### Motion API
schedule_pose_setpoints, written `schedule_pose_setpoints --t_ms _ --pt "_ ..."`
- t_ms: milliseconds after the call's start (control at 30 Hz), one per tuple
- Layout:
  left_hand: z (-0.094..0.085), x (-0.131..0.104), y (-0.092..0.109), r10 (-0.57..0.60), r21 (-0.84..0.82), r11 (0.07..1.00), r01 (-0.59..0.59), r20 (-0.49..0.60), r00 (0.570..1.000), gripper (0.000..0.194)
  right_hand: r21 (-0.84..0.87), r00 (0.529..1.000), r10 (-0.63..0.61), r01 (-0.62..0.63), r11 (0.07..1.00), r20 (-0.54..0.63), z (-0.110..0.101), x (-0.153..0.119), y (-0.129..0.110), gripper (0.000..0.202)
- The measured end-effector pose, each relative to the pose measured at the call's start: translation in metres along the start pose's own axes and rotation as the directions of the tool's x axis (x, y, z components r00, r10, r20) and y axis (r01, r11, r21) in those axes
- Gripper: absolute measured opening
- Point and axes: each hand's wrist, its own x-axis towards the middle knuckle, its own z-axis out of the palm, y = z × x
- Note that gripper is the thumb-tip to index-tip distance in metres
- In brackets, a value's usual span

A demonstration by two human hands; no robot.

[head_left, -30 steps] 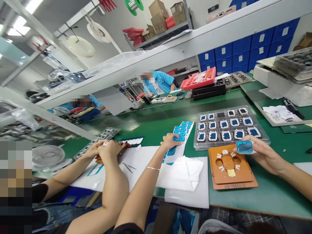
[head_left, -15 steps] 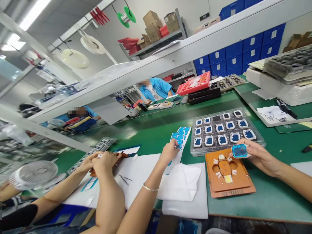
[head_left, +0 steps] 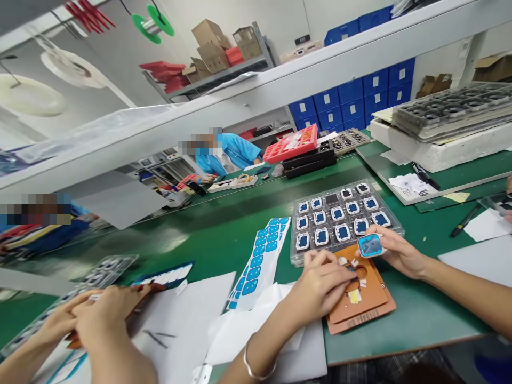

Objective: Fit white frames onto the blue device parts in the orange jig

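My left hand (head_left: pixel 320 280), with a bracelet on the wrist, rests fingertips-down on the middle of an orange jig plate (head_left: pixel 368 306) at the table's front edge. Whether something small is pinched under the fingers is hidden. My right hand (head_left: pixel 398 253) holds a small square white-framed part with a blue face (head_left: pixel 370 245) just above the jig's far corner. Behind the jig lies a clear tray (head_left: pixel 394 230) of several similar blue-faced parts. A sheet of blue stickers (head_left: pixel 260 256) lies to the left of my left hand.
A co-worker's two hands (head_left: pixel 92 314) hold another orange jig at the lower left, over white paper (head_left: pixel 192 304) with tweezers (head_left: pixel 154 335) on it. White cloth (head_left: pixel 244 330) lies under my left forearm. Stacked trays (head_left: pixel 448 112), a marker (head_left: pixel 426 176) and red and black trays (head_left: pixel 296 146) stand behind. Two other people sit across.
My left hand left the blue sticker sheet and moved right onto the orange jig. My right hand stays by the jig with the part. The view swung to the right.
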Motion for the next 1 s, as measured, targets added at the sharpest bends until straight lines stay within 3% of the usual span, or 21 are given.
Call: schedule_pose_setpoints --t_ms 200,267,333,367,400,467,500,600,700,767,900,1000 --pt "-0.002 -0.006 -0.015 0.066 -0.067 0.996 -0.062 0.054 0.996 0.026 -0.037 0.999 -0.035 0.035 0.999 -0.009 -0.002 0.001 -0.005 0.048" --pt "-0.001 -0.009 -0.017 0.072 -0.069 0.995 -0.067 0.071 0.995 0.028 -0.137 0.997 -0.073 0.072 0.988 -0.002 -0.004 0.004 -0.010 0.047" --pt "0.002 -0.012 -0.019 0.072 -0.061 0.996 -0.068 0.063 0.995 0.028 -0.369 0.989 -0.149 0.147 0.918 0.023 -0.003 0.011 -0.017 0.043" --pt "0.004 -0.013 -0.020 0.075 -0.061 0.996 -0.072 0.048 0.996 0.028 -0.556 0.978 -0.198 0.198 0.807 0.061 -0.002 0.018 -0.021 0.041" --pt "0.006 -0.014 -0.020 0.080 -0.065 0.995 -0.078 0.030 0.996 0.028 -0.745 0.965 -0.234 0.244 0.621 0.120 -0.001 0.027 -0.026 0.039" --pt "0.009 -0.016 -0.022 0.089 -0.090 0.992 -0.089 0.001 0.996 0.031 -0.954 0.939 -0.234 0.282 0.099 0.253 0.004 0.052 -0.036 0.037" --pt "0.010 -0.017 -0.022 0.094 -0.114 0.989 -0.094 -0.006 0.996 0.034 -0.959 0.938 -0.203 0.275 -0.065 0.282 0.006 0.068 -0.041 0.038" --pt "0.010 -0.019 -0.024 0.103 -0.202 0.974 -0.100 0.001 0.995 0.047 -0.947 0.953 -0.164 0.210 -0.241 0.253 0.009 0.120 -0.049 0.032" --pt "0.009 -0.021 -0.025 0.107 -0.249 0.963 -0.104 0.001 0.994 0.055 -0.927 0.976 -0.128 0.122 -0.355 0.178 0.006 0.160 -0.048 0.030" --pt "0.009 -0.022 -0.026 0.105 -0.259 0.961 -0.102 -0.001 0.994 0.055 -0.913 0.985 -0.108 0.081 -0.400 0.135 0.005 0.173 -0.044 0.030" --pt "0.013 -0.023 -0.028 0.104 -0.256 0.961 -0.105 -0.018 0.994 0.051 -0.908 0.989 -0.137 0.000 -0.419 0.063 0.000 0.173 -0.037 0.029" --pt "0.015 -0.023 -0.028 0.098 -0.250 0.963 -0.103 -0.031 0.995 0.047 -0.923 0.983 -0.182 -0.087 -0.375 -0.019 -0.007 0.164 -0.037 0.030"
